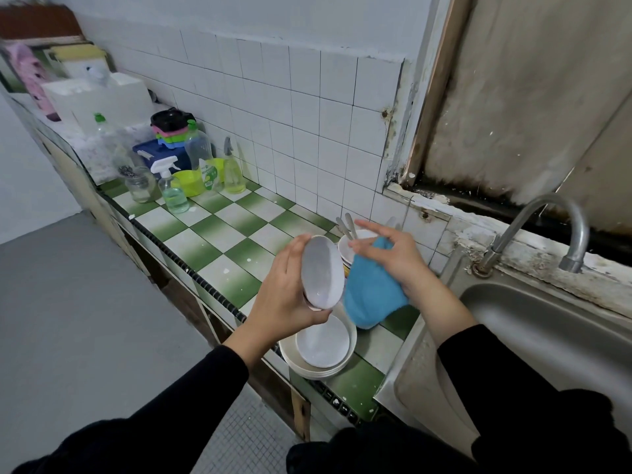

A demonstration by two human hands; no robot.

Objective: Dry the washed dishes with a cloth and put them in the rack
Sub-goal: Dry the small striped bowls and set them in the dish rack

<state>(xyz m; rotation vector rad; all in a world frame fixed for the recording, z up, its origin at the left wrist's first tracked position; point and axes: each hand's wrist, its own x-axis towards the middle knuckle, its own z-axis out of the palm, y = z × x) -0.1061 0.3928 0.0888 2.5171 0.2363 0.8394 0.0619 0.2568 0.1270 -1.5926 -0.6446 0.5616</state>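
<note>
Left hand [284,297]: grips tilted bowl [322,272].
Right hand [393,258]: holds blue cloth [372,295].
Risk: bowl could slip, chipping the stack [352,340] below.

Left hand [284,299] grips a dish [321,271]; right hand [400,258] holds a cloth [372,295], fingers loosely spread.

A green-and-white tiled counter [219,232] carries stacked white bowls [321,347]. A spray bottle [172,191] and jar [138,188] stand farther along.

Pale grey-white dish [321,271] in the left fingers [295,249]; bright blue cloth [372,292] under the right fingers [372,229]. Below both, white stacked bowls [321,343] on a green-and-white chequered tabletop [219,230]. Black sleeves [513,388].
</note>
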